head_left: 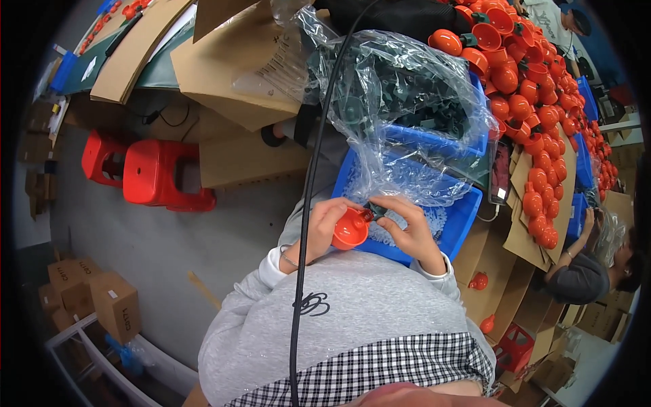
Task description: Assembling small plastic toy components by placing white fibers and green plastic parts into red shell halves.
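My left hand (319,227) grips a round orange plastic cup (350,229) with its hollow side turned up. My right hand (407,227) pinches a small dark green plastic piece (373,209) against the cup's rim. Both hands hover over the near corner of a blue plastic bin (461,220) that holds many small pale parts. A second blue bin (434,139) behind it carries a clear plastic bag (400,88) full of dark green pieces.
Several assembled orange cups (536,102) lie piled on the cardboard-covered table to the right. A co-worker (583,271) sits at lower right. Red stools (156,173) stand on the grey floor to the left, cardboard boxes (102,298) at lower left. A black cable (305,203) hangs down the middle.
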`<state>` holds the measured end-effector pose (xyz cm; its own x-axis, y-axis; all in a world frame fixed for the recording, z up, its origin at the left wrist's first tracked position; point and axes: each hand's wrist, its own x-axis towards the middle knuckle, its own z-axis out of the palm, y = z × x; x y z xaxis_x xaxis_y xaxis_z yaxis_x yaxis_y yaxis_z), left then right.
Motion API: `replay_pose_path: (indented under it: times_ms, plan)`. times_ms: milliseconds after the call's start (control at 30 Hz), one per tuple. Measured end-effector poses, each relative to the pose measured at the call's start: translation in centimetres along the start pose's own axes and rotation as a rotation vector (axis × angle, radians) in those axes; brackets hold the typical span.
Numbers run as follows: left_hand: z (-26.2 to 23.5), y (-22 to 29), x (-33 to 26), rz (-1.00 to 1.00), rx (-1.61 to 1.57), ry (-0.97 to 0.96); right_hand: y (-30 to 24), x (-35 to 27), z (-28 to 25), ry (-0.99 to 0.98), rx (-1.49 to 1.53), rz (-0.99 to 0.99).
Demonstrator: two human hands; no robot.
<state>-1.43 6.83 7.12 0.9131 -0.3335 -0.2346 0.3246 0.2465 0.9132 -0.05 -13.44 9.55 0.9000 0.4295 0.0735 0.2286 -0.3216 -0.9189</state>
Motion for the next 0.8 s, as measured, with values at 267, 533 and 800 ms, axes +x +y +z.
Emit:
replay_pose_path:
  times_ms: [267, 533, 800]
  plan:
    - [0.1, 0.2, 0.1, 0.0, -0.002, -0.005, 0.2, 0.0, -0.1, -0.008, 0.017, 0.037]
    - [0.4, -0.1, 0.0, -0.009, -0.044, 0.034, 0.2, 0.1, -0.2, -0.064, -0.027, -0.046]
    - [0.4, -0.7, -0.1, -0.057, -0.111, 0.082, -0.4, 0.0, -0.3, -0.151, 0.045, -0.063]
